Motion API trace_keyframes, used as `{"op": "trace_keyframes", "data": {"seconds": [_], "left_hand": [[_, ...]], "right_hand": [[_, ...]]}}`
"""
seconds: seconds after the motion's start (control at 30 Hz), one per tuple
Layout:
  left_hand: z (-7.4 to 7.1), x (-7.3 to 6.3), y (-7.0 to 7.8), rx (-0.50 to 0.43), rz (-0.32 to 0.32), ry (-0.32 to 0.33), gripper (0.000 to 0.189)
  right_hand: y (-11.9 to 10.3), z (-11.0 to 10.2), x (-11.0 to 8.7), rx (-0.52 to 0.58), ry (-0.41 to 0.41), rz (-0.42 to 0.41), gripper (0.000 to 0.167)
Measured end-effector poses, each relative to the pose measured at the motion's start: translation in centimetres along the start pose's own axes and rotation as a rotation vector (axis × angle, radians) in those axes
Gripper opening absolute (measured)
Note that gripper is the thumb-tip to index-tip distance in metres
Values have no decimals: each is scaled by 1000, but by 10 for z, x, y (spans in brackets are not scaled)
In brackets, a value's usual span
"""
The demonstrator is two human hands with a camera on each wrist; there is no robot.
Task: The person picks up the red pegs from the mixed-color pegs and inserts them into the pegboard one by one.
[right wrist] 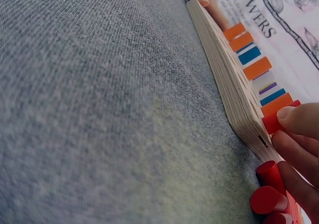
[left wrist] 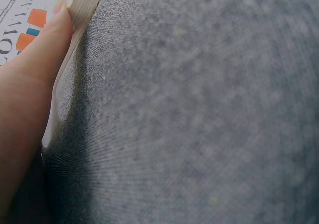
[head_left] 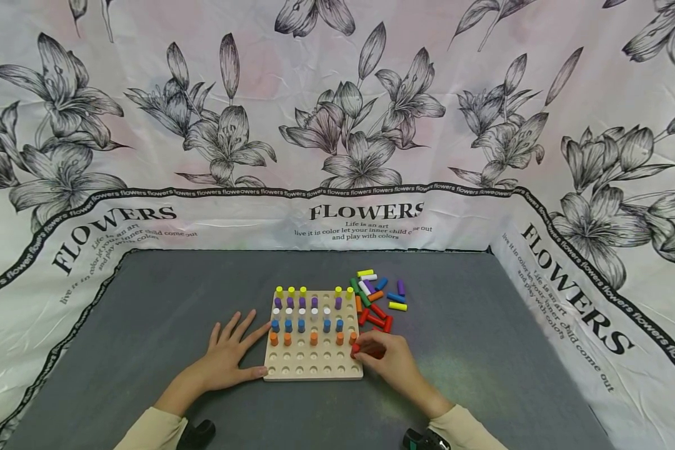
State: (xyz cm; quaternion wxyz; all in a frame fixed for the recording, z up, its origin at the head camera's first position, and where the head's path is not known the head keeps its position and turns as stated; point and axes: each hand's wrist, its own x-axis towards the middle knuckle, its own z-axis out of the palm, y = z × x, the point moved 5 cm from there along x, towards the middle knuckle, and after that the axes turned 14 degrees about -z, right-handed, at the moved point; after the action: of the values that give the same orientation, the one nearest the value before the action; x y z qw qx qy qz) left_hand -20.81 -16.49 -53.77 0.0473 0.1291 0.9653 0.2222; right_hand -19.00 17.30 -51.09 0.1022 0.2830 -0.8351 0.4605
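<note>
Pinching a red peg (head_left: 355,350) with the right hand (head_left: 392,365), seemingly upright, at the right edge of the pegboard (head_left: 307,364), just nearside of an orange peg (head_left: 352,337); not showing clearly whether seated. Resting the left hand (head_left: 223,361), spread, grasping nothing, against the opposite edge.

The left hand (head_left: 227,359) is palm-down, fingers straight and spread, thumb extended sideways. The right hand (head_left: 390,362) is turned inward, thumb and fingertips set in a pinch grip. The left forearm (head_left: 177,394) and right forearm (head_left: 430,397) angle inward from the head view's lower edge. The hands are well apart.
</note>
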Motion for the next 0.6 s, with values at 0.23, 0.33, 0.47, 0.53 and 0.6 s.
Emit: {"op": "trace_keyframes", "data": {"seconds": [0.23, 0.33, 0.47, 0.53, 0.6], "left_hand": [[2, 2, -3, 3, -2, 0, 88], [2, 2, -3, 6, -5, 1, 88], [-1, 0, 1, 23, -16, -10, 89], [-2, 0, 3, 30, -27, -21, 90], [-4, -1, 5, 38, -36, -33, 90]], "right_hand": [[-1, -1, 0, 42, -8, 14, 25], [0, -1, 0, 59, -16, 17, 25], [1, -2, 0, 89, -33, 18, 25], [2, -2, 0, 113, -42, 24, 25], [4, -3, 0, 144, -55, 39, 25]]}}
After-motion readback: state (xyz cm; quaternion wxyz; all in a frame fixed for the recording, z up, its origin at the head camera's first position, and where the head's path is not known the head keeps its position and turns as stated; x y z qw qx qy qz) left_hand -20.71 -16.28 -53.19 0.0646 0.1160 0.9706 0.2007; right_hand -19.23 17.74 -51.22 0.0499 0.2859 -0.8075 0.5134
